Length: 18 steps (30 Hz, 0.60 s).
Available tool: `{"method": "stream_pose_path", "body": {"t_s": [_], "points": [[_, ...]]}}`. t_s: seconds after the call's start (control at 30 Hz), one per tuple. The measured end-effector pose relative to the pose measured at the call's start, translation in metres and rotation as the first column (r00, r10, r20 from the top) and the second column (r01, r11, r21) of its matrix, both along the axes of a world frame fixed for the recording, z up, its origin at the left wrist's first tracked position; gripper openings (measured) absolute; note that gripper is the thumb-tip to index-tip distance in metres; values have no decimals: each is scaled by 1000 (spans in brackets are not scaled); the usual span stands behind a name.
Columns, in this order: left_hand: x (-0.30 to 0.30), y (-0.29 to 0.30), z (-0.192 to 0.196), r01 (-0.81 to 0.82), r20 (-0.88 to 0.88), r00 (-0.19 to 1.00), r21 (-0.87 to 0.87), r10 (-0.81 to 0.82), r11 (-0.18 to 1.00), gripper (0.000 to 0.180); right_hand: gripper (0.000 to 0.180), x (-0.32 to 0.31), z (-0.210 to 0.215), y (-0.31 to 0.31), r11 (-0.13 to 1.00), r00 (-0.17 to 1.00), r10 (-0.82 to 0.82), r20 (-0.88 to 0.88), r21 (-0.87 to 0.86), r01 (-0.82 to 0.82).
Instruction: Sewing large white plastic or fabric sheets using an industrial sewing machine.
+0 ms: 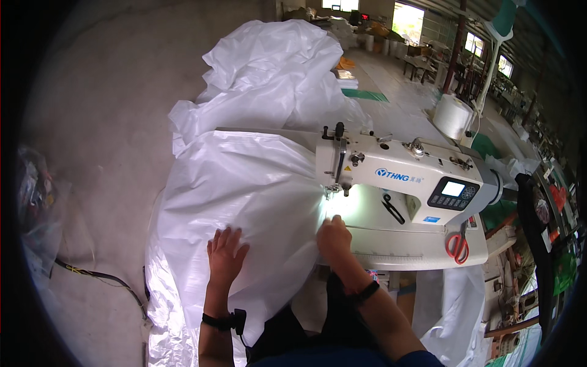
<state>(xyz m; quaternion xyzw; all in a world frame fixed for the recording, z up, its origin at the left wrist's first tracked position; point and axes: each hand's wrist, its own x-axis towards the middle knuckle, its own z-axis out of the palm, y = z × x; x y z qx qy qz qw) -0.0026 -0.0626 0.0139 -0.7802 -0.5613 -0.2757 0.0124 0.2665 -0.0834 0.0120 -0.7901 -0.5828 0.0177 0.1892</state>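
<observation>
A large white plastic sheet [244, 177] is spread over the table's left part and hangs down toward my lap. My left hand [226, 254] lies on it, fingers stretched out. Just in front of the needle area, my right hand [334, 237] is closed on the sheet's right edge. The white sewing machine [391, 162] stands to the right, its lamp lighting the place where the sheet's edge meets the presser foot [332, 194]. The exact pinch of my right fingers is partly hidden by the hand.
Red-handled scissors [457, 247] and a black thread snipper [393, 209] lie on the machine's table [422, 260]. Behind rises a heap of white sheeting [275, 73]. A white thread cone [452, 116] stands at the back right. A black cable [104, 276] runs along the floor at left.
</observation>
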Motion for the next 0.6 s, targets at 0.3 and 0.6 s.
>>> {"method": "stream_pose_path", "body": {"t_s": [0.3,0.6], "points": [[-7,18,4,74,34,997,-209,-68,975,43,16,-28,-119,-121,925,783,380,-493,198,-325],[-24,113,-4,417,-440,757,-244,-483,876,27,37,-131,-96,9,878,539,282,-794,-12,-478]]}}
